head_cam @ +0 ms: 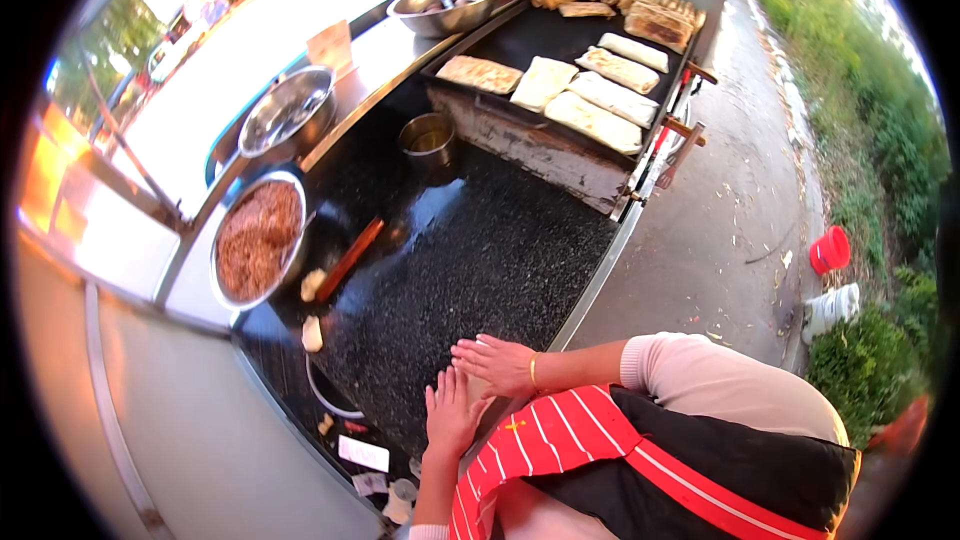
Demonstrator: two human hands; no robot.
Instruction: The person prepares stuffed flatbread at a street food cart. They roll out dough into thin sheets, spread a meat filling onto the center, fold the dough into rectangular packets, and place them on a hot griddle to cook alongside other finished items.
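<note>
My left hand and my right hand lie side by side at the near edge of the black speckled worktop, fingers extended. Something pale shows between them, perhaps dough; I cannot tell. A reddish wooden stick rests on the worktop beyond my left hand, beside a small lump of dough. Another dough piece lies nearer. To the left a metal bowl holds a reddish-brown minced filling. Farther off, a small metal pot with yellowish liquid stands by the griddle.
On the raised griddle lie several pale filled flatbreads, with browned ones behind. Two steel bowls stand on the left ledge. A white card and small jars sit near the left corner. A red bucket stands outside.
</note>
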